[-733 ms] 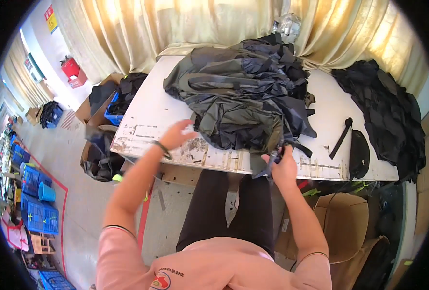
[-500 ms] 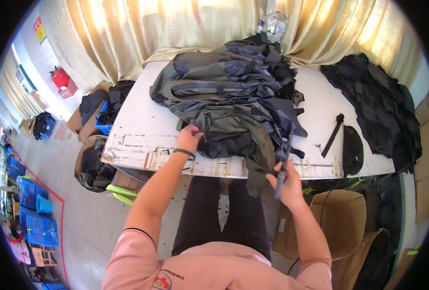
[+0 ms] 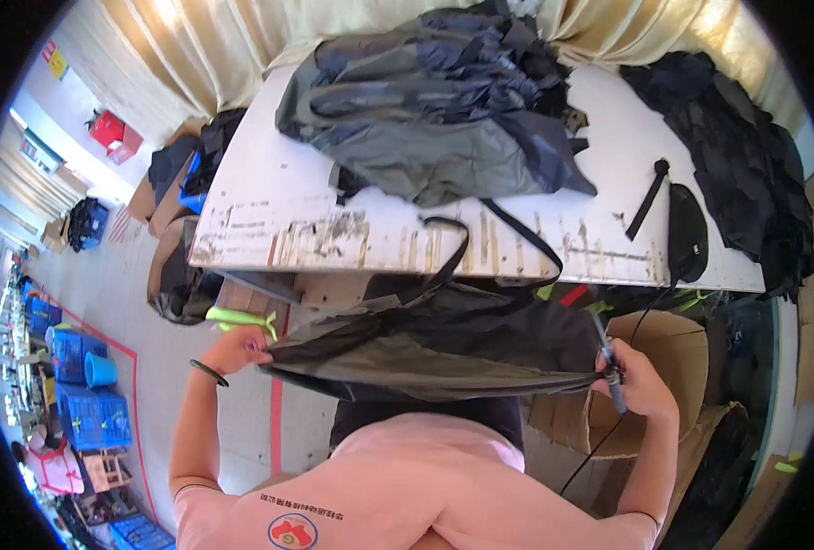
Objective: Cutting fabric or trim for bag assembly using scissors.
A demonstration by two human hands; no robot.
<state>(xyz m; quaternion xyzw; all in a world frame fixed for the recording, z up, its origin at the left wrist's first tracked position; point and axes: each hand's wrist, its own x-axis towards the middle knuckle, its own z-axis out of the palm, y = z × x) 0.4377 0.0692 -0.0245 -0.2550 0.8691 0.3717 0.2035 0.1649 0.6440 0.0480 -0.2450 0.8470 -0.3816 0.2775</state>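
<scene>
while it hangs in the air below the table edge, the dark grey cloth piece (image 3: pixel 444 353) is stretched flat between the two hands, in front of the person's chest. the left hand (image 3: pixel 237 348) is closed tight on the cloth's left corner. a dark band sits on that wrist. the right hand (image 3: pixel 636 380) is closed on the cloth's right corner, and it also holds a thin dark tool (image 3: pixel 606 353) that pokes up out of the fist. a thin black cord (image 3: pixel 609 440) drops down from that hand. black straps (image 3: pixel 480 238) loop up from the cloth and lie over the front edge of the white table (image 3: pixel 269 220).

the table top has worn, dirty marks near its front edge. a big heap of grey and black cloth (image 3: pixel 444 119) lies on the far part of the table. a black strap piece (image 3: pixel 647 188) and a flat black oval piece (image 3: pixel 687 234) lie on the right side of the table, just beside each other. more black cloth (image 3: pixel 737 156) is piled at the far right end. pale curtains (image 3: pixel 214 46) hang behind the table. brown cardboard boxes (image 3: pixel 654 339) sit under the table on the right, near the right hand. blue crates (image 3: pixel 86 403) stand on the floor far to the left, well apart from the hands.
</scene>
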